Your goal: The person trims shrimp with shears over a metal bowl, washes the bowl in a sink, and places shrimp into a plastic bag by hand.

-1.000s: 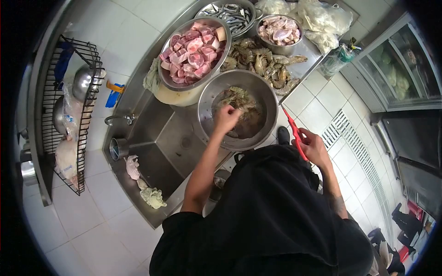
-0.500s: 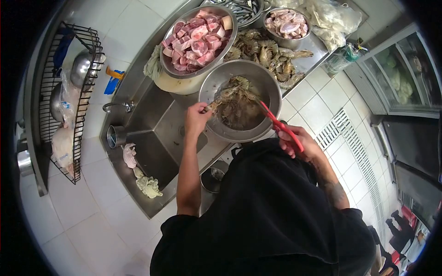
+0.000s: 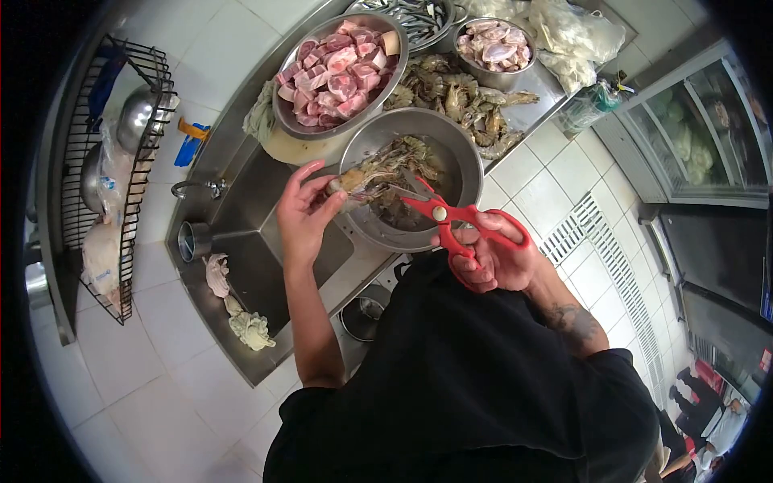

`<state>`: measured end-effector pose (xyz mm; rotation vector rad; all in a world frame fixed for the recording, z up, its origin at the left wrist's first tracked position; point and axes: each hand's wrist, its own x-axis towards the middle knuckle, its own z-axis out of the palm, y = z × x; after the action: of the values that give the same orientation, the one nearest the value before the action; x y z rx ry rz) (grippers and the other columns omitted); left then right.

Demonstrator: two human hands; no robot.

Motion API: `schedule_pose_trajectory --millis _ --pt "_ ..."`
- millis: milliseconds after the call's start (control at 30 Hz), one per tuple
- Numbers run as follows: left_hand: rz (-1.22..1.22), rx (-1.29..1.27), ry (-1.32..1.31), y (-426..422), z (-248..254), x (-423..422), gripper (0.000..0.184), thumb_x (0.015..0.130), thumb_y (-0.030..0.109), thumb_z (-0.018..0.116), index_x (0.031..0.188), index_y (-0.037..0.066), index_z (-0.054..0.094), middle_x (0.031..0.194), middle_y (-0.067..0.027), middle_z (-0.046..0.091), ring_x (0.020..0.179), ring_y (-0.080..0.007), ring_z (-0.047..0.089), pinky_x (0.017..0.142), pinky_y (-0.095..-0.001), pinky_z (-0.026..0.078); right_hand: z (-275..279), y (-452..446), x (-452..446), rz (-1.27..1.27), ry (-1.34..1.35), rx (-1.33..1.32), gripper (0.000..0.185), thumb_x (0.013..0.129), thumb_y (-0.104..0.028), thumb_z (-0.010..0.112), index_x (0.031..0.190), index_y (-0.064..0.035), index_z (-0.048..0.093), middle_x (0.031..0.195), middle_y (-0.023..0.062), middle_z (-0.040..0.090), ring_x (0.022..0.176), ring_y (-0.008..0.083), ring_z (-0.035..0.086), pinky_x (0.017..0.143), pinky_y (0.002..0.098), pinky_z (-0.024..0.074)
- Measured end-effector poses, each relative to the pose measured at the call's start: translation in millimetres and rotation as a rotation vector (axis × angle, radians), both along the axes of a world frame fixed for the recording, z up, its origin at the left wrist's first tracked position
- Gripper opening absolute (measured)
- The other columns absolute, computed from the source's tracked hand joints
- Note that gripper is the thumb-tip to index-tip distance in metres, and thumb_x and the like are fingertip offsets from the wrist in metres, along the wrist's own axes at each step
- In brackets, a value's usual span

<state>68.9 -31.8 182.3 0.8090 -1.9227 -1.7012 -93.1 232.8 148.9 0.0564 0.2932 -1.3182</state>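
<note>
My left hand (image 3: 304,211) pinches a large raw prawn (image 3: 369,177) between thumb and fingers, above the left side of a steel bowl (image 3: 465,173). Inside the bowl lie more prawns (image 3: 396,212), partly hidden by the held one. In my right hand (image 3: 509,259) are red-handled scissors (image 3: 457,213), my fingers through the loops. The scissor blades are spread apart, their tips by the held prawn's legs; whether they touch it I cannot tell. Behind the bowl, a pile of prawns (image 3: 455,98) rests on the steel counter.
A basin of cut meat chunks (image 3: 342,76) stands beyond the bowl, beside a pot of meat pieces (image 3: 493,44) and a bowl of small fish (image 3: 415,20). On the left are a sink (image 3: 266,266) and a wire rack (image 3: 145,177). Other people stand far off at lower right.
My left hand has raised the prawn and turned its palm upward. My right hand has rotated, and the scissors have opened wide, moving left towards the prawn.
</note>
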Motion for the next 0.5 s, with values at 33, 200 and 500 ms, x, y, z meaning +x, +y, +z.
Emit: schedule_pose_trajectory --millis 33,200,500 --pt "0.001 0.0 -0.001 1.4 3.4 0.2 0.057 0.08 -0.007 0.07 0.131 0.001 0.047 0.104 -0.0101 0.066 0.092 -0.011 0.06 0.082 -0.0247 0.049 2.8 0.1 -0.9 0.019 -0.042 -0.022 0.073 0.091 -0.06 0.047 0.129 0.0022 0.048 0.073 0.0021 0.049 0.053 0.0095 0.045 0.045 0.0217 0.0359" --pt "-0.101 0.048 0.022 10.1 15.4 1.8 0.059 0.079 -0.007 0.071 0.132 0.002 0.046 0.104 -0.0112 0.067 0.085 -0.0081 0.059 0.074 -0.0213 0.047 14.0 -1.5 -2.3 0.036 -0.088 0.013 0.071 0.093 -0.058 0.046 0.129 0.0028 0.047 0.071 0.0012 0.048 0.05 0.0067 0.043 0.041 0.0195 0.0329" --pt "-0.016 0.136 0.045 1.6 15.3 4.1 0.062 0.078 -0.007 0.071 0.133 0.001 0.044 0.1 -0.0133 0.067 0.084 -0.0108 0.061 0.078 -0.0231 0.05 25.6 7.7 -0.2 -0.118 0.3 0.138 0.053 0.095 -0.044 0.055 0.119 0.0037 0.054 0.06 -0.0024 0.046 0.04 0.0037 0.041 0.034 0.0164 0.0307"
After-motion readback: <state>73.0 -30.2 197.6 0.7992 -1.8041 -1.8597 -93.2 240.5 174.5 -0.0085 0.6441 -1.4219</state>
